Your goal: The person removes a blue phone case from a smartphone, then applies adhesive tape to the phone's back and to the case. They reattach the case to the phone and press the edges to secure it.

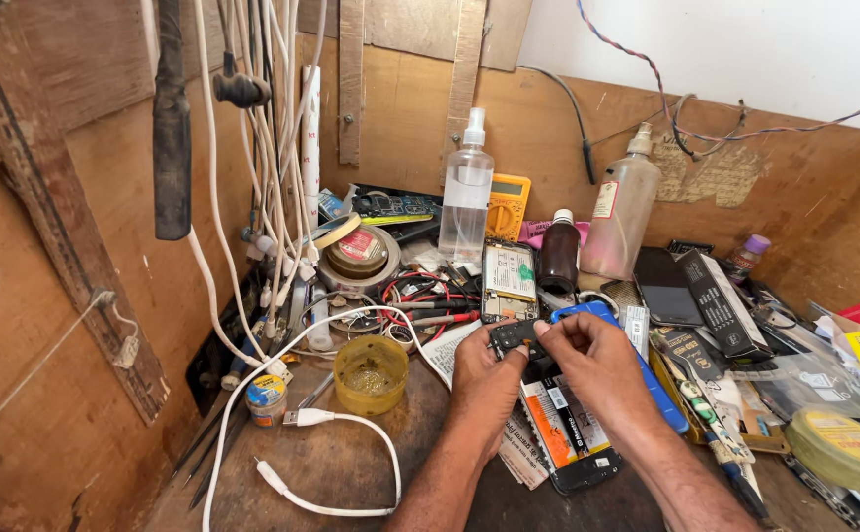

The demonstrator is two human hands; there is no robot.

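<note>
Both my hands meet at the middle of a cluttered wooden workbench. My left hand (484, 369) and my right hand (592, 355) pinch a small dark flat part (516, 337) between their fingertips. Beneath them lies an opened phone (568, 429) with its battery and orange label showing. A blue phone shell (647, 379) lies under my right wrist. Just behind the hands, another opened phone body (509, 281) lies flat.
A yellow round tub (371, 372) and a white cable (331, 463) lie to the left. Spray bottles (466, 192), a brown bottle (558, 254), a yellow multimeter (507, 205) and hanging wires (252, 148) fill the back. Small boxes, packets and a tape roll (842, 448) crowd the right.
</note>
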